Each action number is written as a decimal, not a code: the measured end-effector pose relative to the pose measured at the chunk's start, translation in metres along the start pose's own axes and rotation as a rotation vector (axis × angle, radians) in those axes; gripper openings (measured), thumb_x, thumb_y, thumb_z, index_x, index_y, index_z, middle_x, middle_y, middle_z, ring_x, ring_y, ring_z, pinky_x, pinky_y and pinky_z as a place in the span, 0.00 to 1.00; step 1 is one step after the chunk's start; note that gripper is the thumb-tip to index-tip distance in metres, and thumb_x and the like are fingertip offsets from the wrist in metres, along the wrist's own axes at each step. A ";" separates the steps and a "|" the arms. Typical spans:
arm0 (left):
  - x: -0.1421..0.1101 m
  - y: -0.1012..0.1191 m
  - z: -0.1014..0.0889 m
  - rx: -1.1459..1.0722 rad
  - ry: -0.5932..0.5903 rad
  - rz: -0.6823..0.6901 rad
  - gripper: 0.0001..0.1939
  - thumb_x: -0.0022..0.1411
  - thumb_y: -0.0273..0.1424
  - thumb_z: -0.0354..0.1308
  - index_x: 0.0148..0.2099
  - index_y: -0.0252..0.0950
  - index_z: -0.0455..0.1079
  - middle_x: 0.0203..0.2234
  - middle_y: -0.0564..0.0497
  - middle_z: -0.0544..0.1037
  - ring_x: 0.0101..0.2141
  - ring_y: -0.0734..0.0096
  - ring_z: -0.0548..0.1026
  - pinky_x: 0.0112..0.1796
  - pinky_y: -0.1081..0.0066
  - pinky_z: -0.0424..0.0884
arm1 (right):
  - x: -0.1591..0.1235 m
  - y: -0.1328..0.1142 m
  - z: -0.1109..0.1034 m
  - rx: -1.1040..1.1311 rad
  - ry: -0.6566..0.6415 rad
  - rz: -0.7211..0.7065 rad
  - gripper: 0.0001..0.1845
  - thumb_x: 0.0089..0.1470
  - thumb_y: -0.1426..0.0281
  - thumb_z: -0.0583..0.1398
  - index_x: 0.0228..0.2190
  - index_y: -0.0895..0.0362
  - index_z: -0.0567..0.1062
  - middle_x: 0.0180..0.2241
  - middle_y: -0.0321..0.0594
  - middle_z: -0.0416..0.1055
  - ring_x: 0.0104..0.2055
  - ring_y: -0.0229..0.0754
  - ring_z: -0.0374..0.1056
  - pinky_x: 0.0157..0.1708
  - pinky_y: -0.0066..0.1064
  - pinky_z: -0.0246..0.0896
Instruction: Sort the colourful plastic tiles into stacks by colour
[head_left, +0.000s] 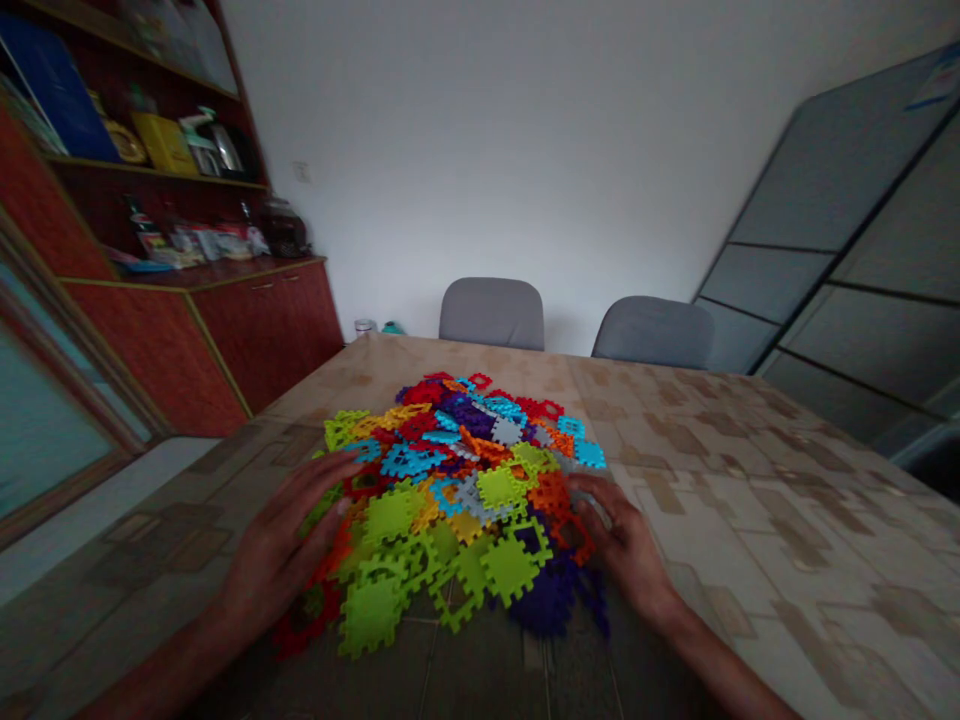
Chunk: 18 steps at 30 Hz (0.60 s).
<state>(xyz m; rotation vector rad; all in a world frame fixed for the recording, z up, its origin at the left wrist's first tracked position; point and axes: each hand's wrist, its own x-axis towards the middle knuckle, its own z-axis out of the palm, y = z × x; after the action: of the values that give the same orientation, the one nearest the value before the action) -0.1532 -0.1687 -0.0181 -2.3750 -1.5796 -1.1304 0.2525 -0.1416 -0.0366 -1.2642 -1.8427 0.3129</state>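
A wide heap of plastic interlocking puzzle pieces [390, 512] with notched edges covers the near middle of the table. The pieces are lime green, red, orange, blue, purple, yellow and grey; some are solid squares, others hollow frames. My left hand [289, 530] rests against the heap's left side, fingers stretched out over the pieces. On the opposite side, my right hand [619, 535] lies by the orange and purple pieces [551, 595], fingers apart and slightly bent. Neither hand grips a piece. Some pieces under the left fingers are hidden.
A patterned tablecloth covers the table [720, 500]. Behind its far edge stand two grey chairs, a left chair [491, 312] and a right chair [654, 332]. At the left is a red-brown cabinet [262, 320] with loaded shelves. A grey panelled unit [795, 210] stands at the right.
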 end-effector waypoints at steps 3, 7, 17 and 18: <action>-0.011 0.036 0.002 -0.044 -0.092 0.188 0.17 0.75 0.35 0.50 0.62 0.50 0.65 0.57 0.53 0.76 0.56 0.62 0.75 0.57 0.64 0.71 | -0.016 -0.020 -0.015 0.067 -0.095 -0.019 0.14 0.67 0.63 0.54 0.43 0.51 0.78 0.44 0.43 0.79 0.46 0.48 0.76 0.47 0.40 0.74; -0.025 0.081 0.024 0.047 -0.196 0.376 0.20 0.73 0.43 0.54 0.64 0.47 0.65 0.58 0.52 0.76 0.54 0.60 0.75 0.54 0.66 0.72 | -0.040 -0.046 -0.019 0.050 -0.210 -0.137 0.12 0.64 0.71 0.56 0.46 0.51 0.77 0.46 0.44 0.78 0.49 0.47 0.75 0.49 0.39 0.73; -0.031 0.092 0.048 0.073 -0.230 0.411 0.17 0.67 0.33 0.60 0.57 0.43 0.69 0.56 0.49 0.77 0.56 0.58 0.72 0.67 0.54 0.51 | -0.026 -0.071 0.002 -0.147 -0.479 -0.292 0.32 0.57 0.73 0.64 0.61 0.52 0.66 0.62 0.44 0.67 0.61 0.54 0.61 0.61 0.53 0.57; -0.033 0.091 0.048 0.058 -0.237 0.401 0.15 0.67 0.32 0.59 0.56 0.43 0.70 0.55 0.49 0.77 0.56 0.57 0.72 0.67 0.53 0.51 | -0.025 -0.072 0.002 -0.138 -0.497 -0.294 0.32 0.58 0.72 0.63 0.62 0.53 0.65 0.62 0.44 0.67 0.62 0.53 0.60 0.62 0.52 0.55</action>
<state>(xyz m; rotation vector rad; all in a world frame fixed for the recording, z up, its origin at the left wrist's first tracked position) -0.0592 -0.2161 -0.0434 -2.6967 -1.0871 -0.7370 0.2080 -0.1949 -0.0061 -1.0425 -2.4778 0.3651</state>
